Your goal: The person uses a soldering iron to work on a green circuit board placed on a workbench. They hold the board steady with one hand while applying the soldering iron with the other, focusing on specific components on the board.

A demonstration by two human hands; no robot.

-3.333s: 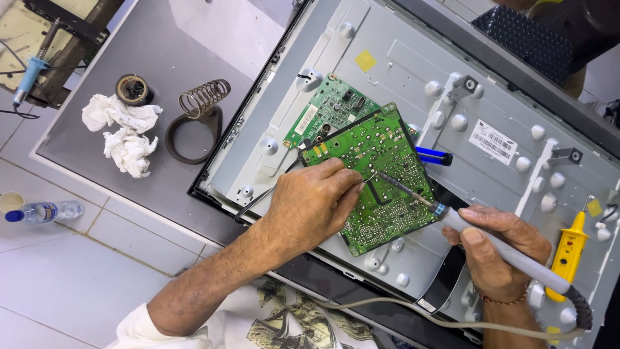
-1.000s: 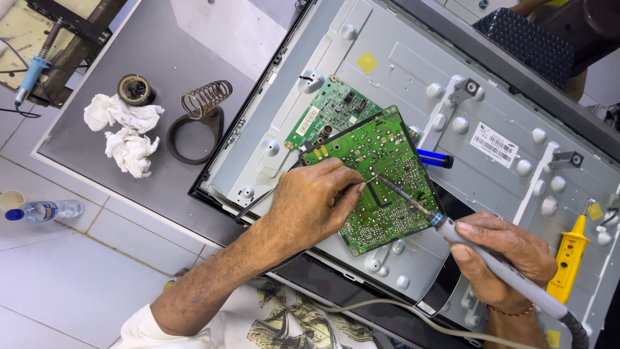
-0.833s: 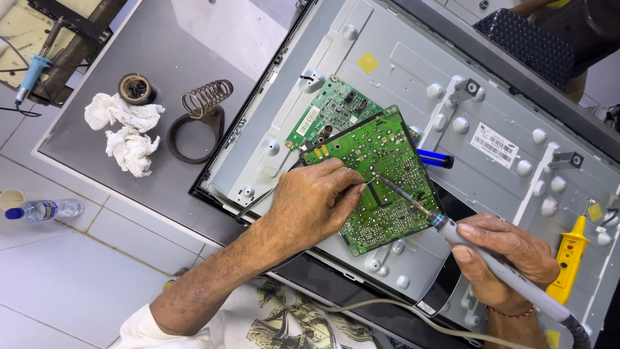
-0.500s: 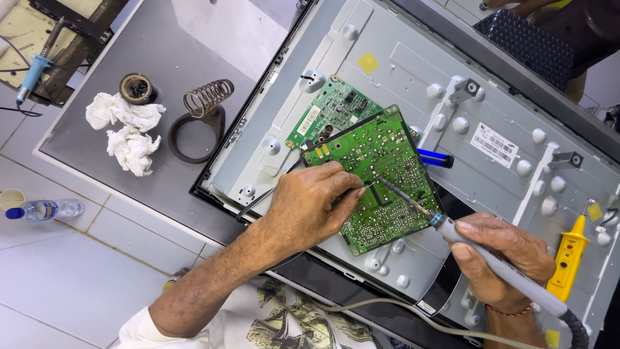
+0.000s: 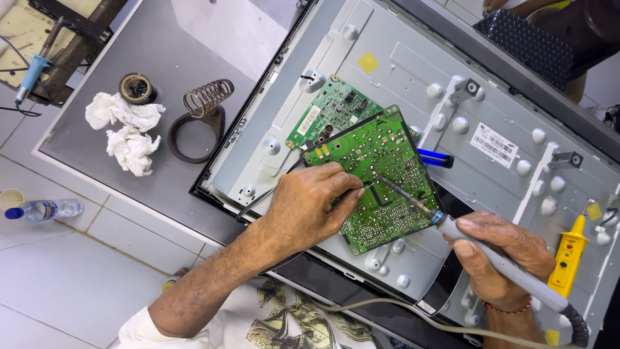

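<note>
A green circuit board (image 5: 387,161) lies solder side up on the grey metal back of a flat screen panel (image 5: 400,71). My left hand (image 5: 310,207) rests on the board's near left edge, fingers pinched together on what looks like a thin wire at the board. My right hand (image 5: 500,255) grips a grey soldering iron (image 5: 491,258), its tip (image 5: 381,179) touching the board close to my left fingertips. A smaller green board (image 5: 329,113) sits just behind the large one.
A coiled iron stand (image 5: 203,106), crumpled white tissues (image 5: 126,129) and a small round tin (image 5: 135,87) lie on the grey table at left. A yellow tester (image 5: 568,255) lies on the panel at right, a blue pen (image 5: 434,158) beside the board. A water bottle (image 5: 42,210) is on the floor.
My right hand and the iron have shifted slightly; the tip stays at the board's middle. My left hand has barely moved.
</note>
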